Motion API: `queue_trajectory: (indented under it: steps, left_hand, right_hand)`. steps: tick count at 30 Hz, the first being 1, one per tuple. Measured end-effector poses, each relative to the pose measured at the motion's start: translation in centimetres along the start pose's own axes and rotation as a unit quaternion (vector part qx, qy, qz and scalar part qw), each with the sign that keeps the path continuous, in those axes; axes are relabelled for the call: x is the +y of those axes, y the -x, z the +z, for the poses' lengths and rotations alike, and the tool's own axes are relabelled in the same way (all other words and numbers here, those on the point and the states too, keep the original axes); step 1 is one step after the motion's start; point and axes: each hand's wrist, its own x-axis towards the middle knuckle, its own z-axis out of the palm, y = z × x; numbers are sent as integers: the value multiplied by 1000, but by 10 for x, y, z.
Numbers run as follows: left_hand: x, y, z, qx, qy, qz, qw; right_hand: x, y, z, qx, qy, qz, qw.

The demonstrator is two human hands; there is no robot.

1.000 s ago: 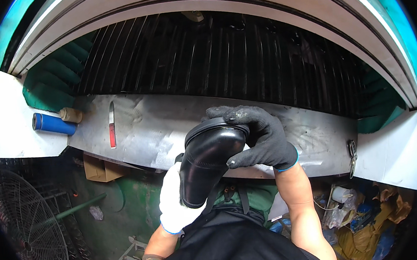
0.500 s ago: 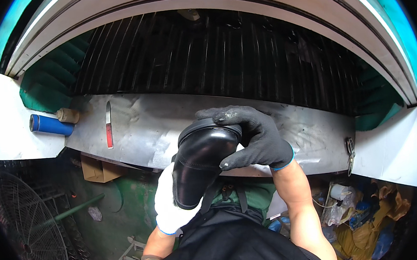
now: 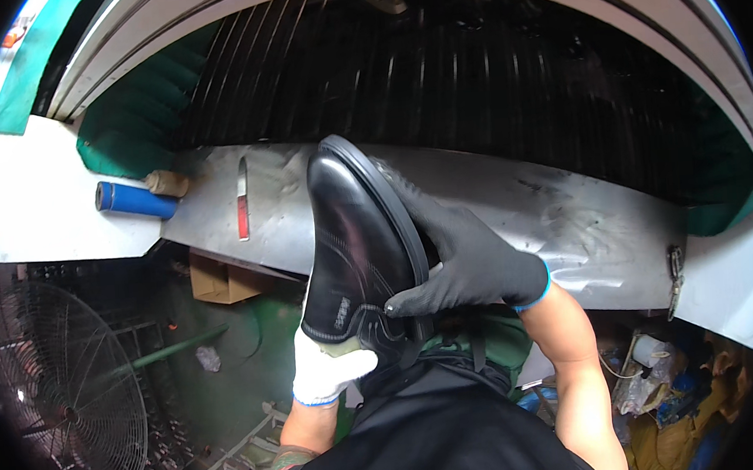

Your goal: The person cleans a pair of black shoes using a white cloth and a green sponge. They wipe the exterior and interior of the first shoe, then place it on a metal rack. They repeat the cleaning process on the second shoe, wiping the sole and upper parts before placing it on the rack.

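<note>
A glossy black leather boot [image 3: 347, 224] is held up in front of my body, toe pointing away and its thick dark sole turned to the right. My left hand [image 3: 326, 368], in a white knit glove with a blue cuff, is closed on the boot near its collar, with the thumb over the edge. Along the sole and heel side, my right hand [image 3: 474, 259] in a dark grey glove grips the boot, thumb across the upper and the other fingers partly hidden behind the sole.
Behind the boot runs a metal ledge [image 3: 568, 222] carrying a knife with a red handle [image 3: 242, 211]. A blue roll [image 3: 134, 200] lies at its left end. Dark hanging strips [image 3: 436, 82] stand beyond. A large fan [image 3: 74, 405] is lower left; bags [image 3: 667, 389] pile up lower right.
The boot has been turned: its toe pointed toward me and now points away. My left hand has shifted to the collar end. The view has swung slightly.
</note>
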Motion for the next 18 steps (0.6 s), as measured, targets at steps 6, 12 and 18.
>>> queue_trajectory:
  steps: [6,12,18]
  left_hand:
    - [-8,-1,5,28,93,-37,995]
    - [-4,1,23,6,184,-88,979]
    - [-12,0,26,54,17,3,998]
  right_hand:
    - [0,33,38,63,-80,117,988]
    - [-9,41,24,33,-73,181,980]
    - [8,58,52,32,-328,99,939]
